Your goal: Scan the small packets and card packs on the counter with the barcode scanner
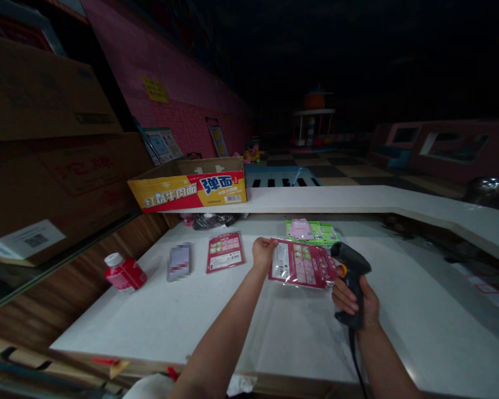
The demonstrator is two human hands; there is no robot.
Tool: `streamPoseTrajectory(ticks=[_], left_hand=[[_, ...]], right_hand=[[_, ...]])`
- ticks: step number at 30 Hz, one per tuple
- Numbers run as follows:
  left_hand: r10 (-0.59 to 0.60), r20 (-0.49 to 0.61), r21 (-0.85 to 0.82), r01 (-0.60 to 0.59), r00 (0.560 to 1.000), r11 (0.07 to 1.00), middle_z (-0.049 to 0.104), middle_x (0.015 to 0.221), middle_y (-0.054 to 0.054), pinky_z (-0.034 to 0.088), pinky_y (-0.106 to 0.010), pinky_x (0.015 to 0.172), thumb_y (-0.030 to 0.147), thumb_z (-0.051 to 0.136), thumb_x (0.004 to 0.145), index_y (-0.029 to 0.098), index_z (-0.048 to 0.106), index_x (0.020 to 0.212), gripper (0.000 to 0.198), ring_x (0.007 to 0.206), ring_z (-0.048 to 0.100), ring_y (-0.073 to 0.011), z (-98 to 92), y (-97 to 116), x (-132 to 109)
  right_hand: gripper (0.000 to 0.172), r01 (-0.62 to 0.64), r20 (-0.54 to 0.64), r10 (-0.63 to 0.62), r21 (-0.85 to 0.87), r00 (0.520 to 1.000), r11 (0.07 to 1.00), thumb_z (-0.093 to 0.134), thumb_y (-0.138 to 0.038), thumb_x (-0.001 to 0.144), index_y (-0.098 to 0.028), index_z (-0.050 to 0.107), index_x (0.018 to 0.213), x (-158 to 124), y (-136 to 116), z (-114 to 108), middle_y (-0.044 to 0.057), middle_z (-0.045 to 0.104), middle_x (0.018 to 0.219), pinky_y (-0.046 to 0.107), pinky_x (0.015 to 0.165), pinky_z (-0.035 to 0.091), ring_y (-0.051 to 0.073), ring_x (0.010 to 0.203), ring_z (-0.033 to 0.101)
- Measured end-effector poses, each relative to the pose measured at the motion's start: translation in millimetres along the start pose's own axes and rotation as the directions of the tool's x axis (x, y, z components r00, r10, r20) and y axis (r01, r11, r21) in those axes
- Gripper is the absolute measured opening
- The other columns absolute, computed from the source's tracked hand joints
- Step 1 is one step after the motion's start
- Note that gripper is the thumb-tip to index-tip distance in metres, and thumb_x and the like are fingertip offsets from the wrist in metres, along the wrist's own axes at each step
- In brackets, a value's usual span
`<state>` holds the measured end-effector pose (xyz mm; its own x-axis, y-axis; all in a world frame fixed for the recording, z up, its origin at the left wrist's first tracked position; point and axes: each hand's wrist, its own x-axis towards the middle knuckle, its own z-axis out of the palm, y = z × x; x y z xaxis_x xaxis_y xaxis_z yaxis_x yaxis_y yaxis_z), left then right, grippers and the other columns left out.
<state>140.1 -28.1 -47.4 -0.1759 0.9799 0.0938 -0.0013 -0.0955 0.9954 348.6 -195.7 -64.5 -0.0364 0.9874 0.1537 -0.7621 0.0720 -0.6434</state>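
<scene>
Centrally, our left hand (264,254) and right hand (355,302) are apart, the left pinching a pink plastic packet (301,265), the right clamped around a black barcode scanner (351,261).

The packet (301,265) is glossy clear plastic, the scanner (351,271) matt black plastic, the desk (149,316) smooth and white, and the box (187,185) printed cardboard.
</scene>
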Motion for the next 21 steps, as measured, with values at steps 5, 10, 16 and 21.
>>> streamPoseTrajectory(ticks=[5, 10, 16, 21], left_hand=[[0.221, 0.065, 0.465, -0.226, 0.973, 0.856, 0.067, 0.088, -0.011, 0.046, -0.039, 0.087, 0.034, 0.075, 0.070, 0.017, 0.070, 0.086, 0.024, 0.090, 0.064, -0.0258, -10.0, -2, -16], [0.366, 0.573, 0.421, -0.646, 0.733, 0.636, 0.059, 0.123, -0.014, 0.037, -0.047, 0.105, 0.048, 0.076, 0.069, 0.024, 0.072, 0.110, 0.047, 0.120, 0.051, -0.0323, -28.1, -2, -57], [0.327, 0.598, 0.425, -0.636, 0.732, 0.644, 0.055, 0.130, -0.016, 0.038, -0.051, 0.104, 0.047, 0.079, 0.067, 0.024, 0.071, 0.114, 0.053, 0.123, 0.048, -0.0341, -20.8, -13, -74], [0.338, 0.566, 0.417, -0.615, 0.752, 0.669, 0.055, 0.129, -0.015, 0.038, -0.051, 0.105, 0.047, 0.081, 0.064, 0.025, 0.071, 0.112, 0.053, 0.123, 0.048, -0.0344, -17.4, -16, -75]], right_hand=[[0.041, 0.009, -0.022, -0.010, -0.050, 1.000, 0.999, 0.059, -0.063, 0.078, -0.024, 0.059, 0.092, 2, -1, 0, -0.011, 0.021, 0.051, 0.017, 0.027, 0.015, 0.006, 0.037, 0.003], [0.040, 0.000, -0.030, -0.001, -0.025, 1.000, 1.000, 0.060, -0.062, 0.078, -0.024, 0.059, 0.091, 2, -3, 3, -0.011, 0.021, 0.052, 0.016, 0.028, 0.017, 0.006, 0.037, 0.004], [0.041, -0.011, -0.057, 0.009, -0.023, 0.998, 1.000, 0.061, -0.063, 0.077, -0.024, 0.058, 0.092, 2, -3, 1, -0.011, 0.022, 0.052, 0.017, 0.028, 0.016, 0.007, 0.039, 0.003], [0.041, -0.024, -0.050, 0.021, -0.063, 0.999, 0.998, 0.060, -0.063, 0.077, -0.024, 0.056, 0.090, 4, -3, 2, -0.011, 0.021, 0.053, 0.018, 0.027, 0.016, 0.007, 0.039, 0.003]])
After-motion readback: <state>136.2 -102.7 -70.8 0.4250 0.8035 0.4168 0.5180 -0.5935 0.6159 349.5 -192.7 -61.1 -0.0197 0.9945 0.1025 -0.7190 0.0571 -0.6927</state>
